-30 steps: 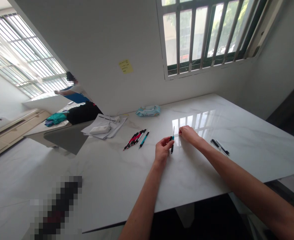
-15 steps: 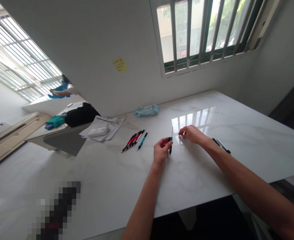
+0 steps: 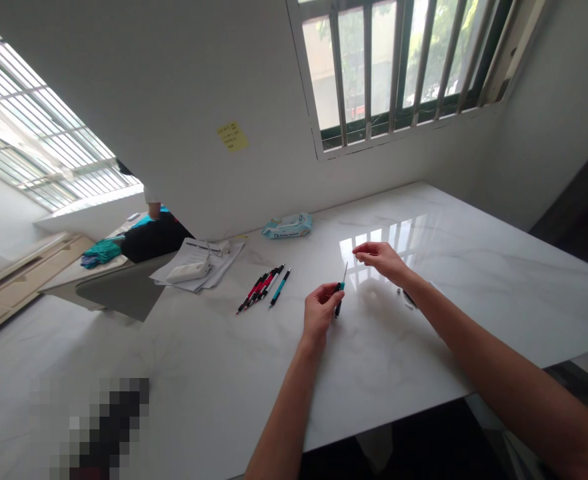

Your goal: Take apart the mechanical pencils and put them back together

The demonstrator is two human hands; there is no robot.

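A slim teal-and-black pen-like instrument (image 3: 340, 291) with a thin metal tip is pinched upright by the fingers (image 3: 327, 298) of the left hand (image 3: 319, 312), above a white marble tabletop (image 3: 424, 327). The right hand (image 3: 381, 260) is held apart at 2 o'clock from it, its fingers (image 3: 361, 249) loosely spread, touching nothing. Red-and-black pens (image 3: 259, 292) and a teal pen (image 3: 280, 287) lie unhandled at 9 o'clock.

The left hand (image 3: 320, 310) pinches a slim teal-handled screwdriver (image 3: 339, 288) upright above the white marble surface (image 3: 399, 353), while the right hand (image 3: 378, 259) hovers open just beside its tip, with pens (image 3: 259, 291) lying farther left.
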